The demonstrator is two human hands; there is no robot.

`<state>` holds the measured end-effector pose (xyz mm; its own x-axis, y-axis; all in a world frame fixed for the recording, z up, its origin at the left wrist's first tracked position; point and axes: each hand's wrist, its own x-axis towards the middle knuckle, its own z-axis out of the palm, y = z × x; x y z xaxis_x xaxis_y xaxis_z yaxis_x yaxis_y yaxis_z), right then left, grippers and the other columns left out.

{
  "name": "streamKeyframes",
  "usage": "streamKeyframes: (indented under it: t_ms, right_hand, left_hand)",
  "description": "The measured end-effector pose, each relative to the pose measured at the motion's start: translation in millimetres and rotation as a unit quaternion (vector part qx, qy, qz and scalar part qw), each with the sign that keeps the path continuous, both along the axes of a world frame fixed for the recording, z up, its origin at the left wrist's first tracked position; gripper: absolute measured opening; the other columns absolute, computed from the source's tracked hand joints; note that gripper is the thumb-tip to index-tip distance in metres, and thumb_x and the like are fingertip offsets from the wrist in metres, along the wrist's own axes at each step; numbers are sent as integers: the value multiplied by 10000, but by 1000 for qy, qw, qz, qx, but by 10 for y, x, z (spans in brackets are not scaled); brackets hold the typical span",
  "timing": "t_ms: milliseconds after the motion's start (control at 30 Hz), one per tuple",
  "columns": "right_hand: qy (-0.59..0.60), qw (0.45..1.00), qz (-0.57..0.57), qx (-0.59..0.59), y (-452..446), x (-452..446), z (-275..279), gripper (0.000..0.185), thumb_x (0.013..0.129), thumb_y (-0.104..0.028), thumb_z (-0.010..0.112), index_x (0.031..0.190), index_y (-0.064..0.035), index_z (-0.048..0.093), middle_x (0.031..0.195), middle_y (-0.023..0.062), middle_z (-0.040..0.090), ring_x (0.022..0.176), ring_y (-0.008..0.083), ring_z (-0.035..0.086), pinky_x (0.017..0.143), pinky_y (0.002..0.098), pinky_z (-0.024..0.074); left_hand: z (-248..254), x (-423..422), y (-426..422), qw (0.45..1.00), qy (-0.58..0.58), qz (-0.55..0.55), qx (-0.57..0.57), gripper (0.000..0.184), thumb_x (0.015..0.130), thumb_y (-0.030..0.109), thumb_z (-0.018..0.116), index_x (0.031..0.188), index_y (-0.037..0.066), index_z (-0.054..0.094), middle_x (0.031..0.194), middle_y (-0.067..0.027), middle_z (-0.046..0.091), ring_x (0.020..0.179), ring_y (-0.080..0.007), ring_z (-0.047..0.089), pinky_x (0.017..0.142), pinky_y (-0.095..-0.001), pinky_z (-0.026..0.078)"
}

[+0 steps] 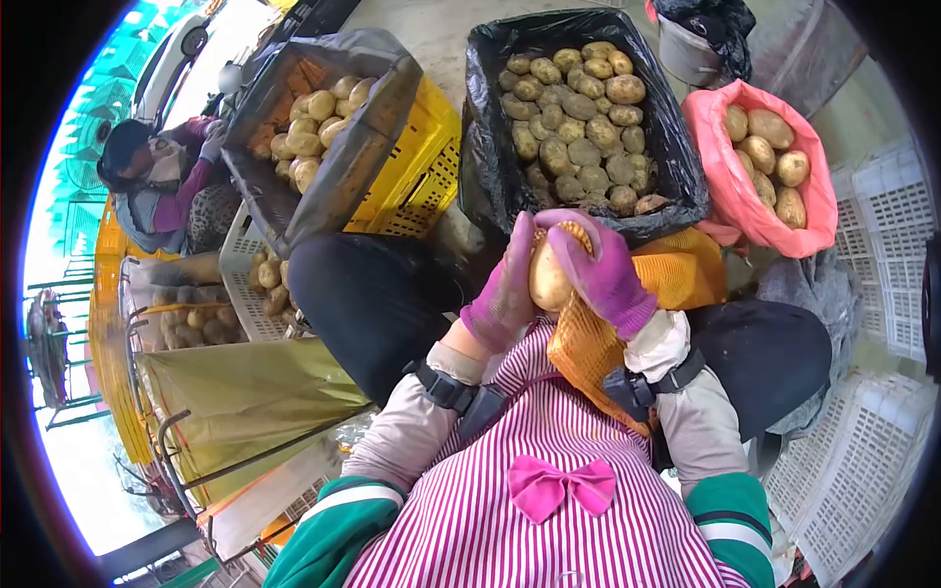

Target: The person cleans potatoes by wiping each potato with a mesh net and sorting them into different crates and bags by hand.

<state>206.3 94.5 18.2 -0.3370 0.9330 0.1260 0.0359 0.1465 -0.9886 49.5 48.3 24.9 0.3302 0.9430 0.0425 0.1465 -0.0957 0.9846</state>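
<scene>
Between my two purple-gloved hands, in front of my apron, is a pale brown potato (550,278). My left hand (504,290) is closed against its left side. Over its upper right side curls my right hand (606,271), with a piece of orange mesh cloth (585,351) under the fingers and hanging down onto my lap. The potato's back is hidden by the hands and mesh. Just beyond my hands stands a crate lined with a black plastic bag (674,186), full of dirt-coated potatoes (585,154).
To the right, a pink sack (821,201) holds larger potatoes. A yellow crate (417,162) with a dark liner and potatoes stands at the left. Beyond it sits another person (162,181). White crates (853,470) are at the far right, an orange mesh bag (686,269) by my right knee.
</scene>
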Motion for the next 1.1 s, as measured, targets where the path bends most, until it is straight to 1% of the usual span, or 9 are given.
streamKeyframes:
  t_ms: [33,133,200,267,333,367,433,500,1100]
  right_hand:
    - [0,1000,-3,1,37,13,-2,279,923,-196,611,1138,-20,633,1084,123,678,1001,188,642,878,313,486]
    - [-10,993,-90,-80,44,63,-8,230,925,-202,604,1038,-9,660,966,103,691,906,165,651,805,312,496]
    - [11,991,-96,-91,78,83,10,218,916,-191,613,1013,-1,662,946,85,688,902,156,643,818,302,493]
    - [62,989,-88,-98,45,45,50,244,908,-192,626,1069,-9,645,961,77,688,922,155,640,843,302,489]
    - [15,995,-68,69,-37,-43,114,299,907,-200,629,1153,-33,602,996,107,691,954,227,658,852,323,496]
    - [-33,985,-64,154,-43,-45,102,329,910,-203,625,1196,-49,577,1017,132,693,966,278,671,845,339,504]
    - [-67,987,-94,113,13,15,65,299,916,-202,611,1176,-57,583,1018,151,687,956,312,668,820,352,512]
    - [-115,978,-143,97,50,58,102,222,930,-206,581,1105,-72,605,1005,180,677,922,359,662,749,381,525]
    - [68,991,-110,-35,27,87,31,324,998,-211,519,1214,18,595,1159,115,649,1062,167,592,946,290,442]
  left_hand:
    - [-44,47,-37,966,178,18,186,1118,704,64,839,1462,-55,26,1262,-165,572,1111,-314,609,974,-403,471]
    - [-262,81,-44,981,-1,60,184,943,805,288,785,1447,-52,184,1230,-171,596,1063,-299,632,907,-370,518]
    - [-320,9,67,886,-393,-50,-241,741,868,530,569,1344,-6,382,1171,-158,626,968,-266,651,724,-327,545]
    - [-363,-42,124,642,-587,-90,-486,785,898,727,356,1230,42,551,1114,-141,654,879,-233,664,542,-286,546]
    - [-612,-94,136,623,-595,-218,-458,753,910,708,365,1248,54,523,1118,-138,648,847,-237,660,479,-280,512]
    - [-540,-58,97,623,-595,-217,-459,753,910,708,365,1248,54,523,1118,-138,648,847,-237,660,479,-280,512]
    - [-163,76,-27,987,-158,-32,-22,679,868,435,612,1360,34,369,1200,-167,595,997,-308,630,723,-341,530]
    - [-60,69,-124,982,97,26,159,948,725,92,811,1447,-3,204,1273,-203,542,1171,-353,565,1007,-408,443]
    - [123,37,-96,971,133,67,187,749,805,141,731,1378,-59,292,1323,-247,505,1141,-359,592,952,-369,480]
